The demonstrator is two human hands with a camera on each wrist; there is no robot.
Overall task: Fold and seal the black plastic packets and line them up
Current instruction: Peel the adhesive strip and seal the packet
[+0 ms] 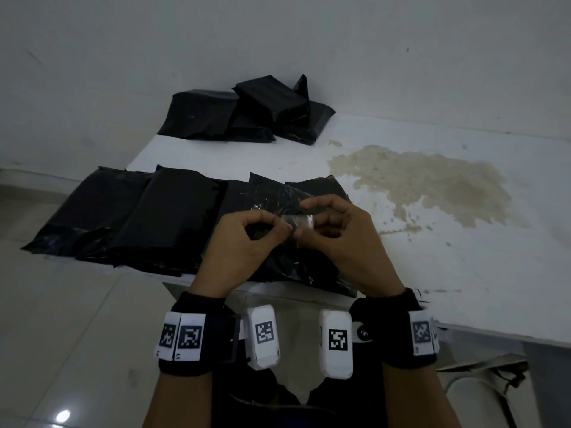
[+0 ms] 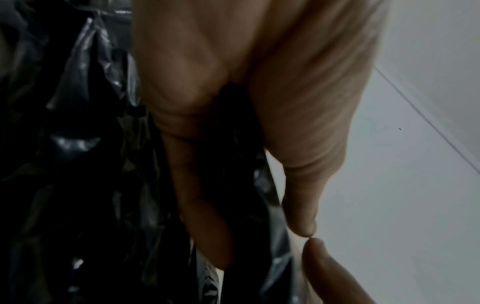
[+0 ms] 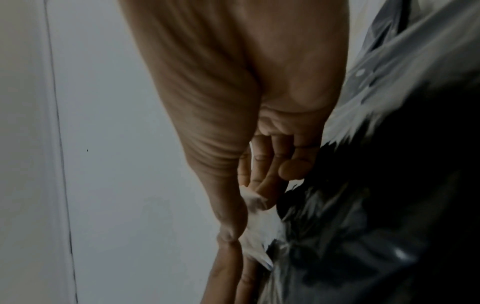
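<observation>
Head view: the left hand and right hand are meeting over a black packet that is lying at the near edge of the white table, at about 6 o'clock from the table's middle. Between the thumbs and forefingers a small clear strip is being pinched, the left hand holding its 9 o'clock end and the right hand its 3 o'clock end; the other fingers are curling loosely. A row of packets is lying at 9 o'clock of the hands, side by side and touching, overhanging the table's left edge. A pile of packets is sitting at 12 o'clock, at the far edge against the wall. A brown stain is spreading at 2 o'clock of the hands. Wristbands with coded tags are circling both wrists.

Left wrist view: the left hand is filling the frame, its thumb tip touching a fingertip at 5 o'clock in a narrow pinch; the strip itself is too faint to make out here. Crinkled black plastic is lying at 9 o'clock.

Right wrist view: the right hand is reaching down, thumb and forefinger closing on the pale strip near 6 o'clock. The packet is lying at 3 o'clock, shiny and creased.
</observation>
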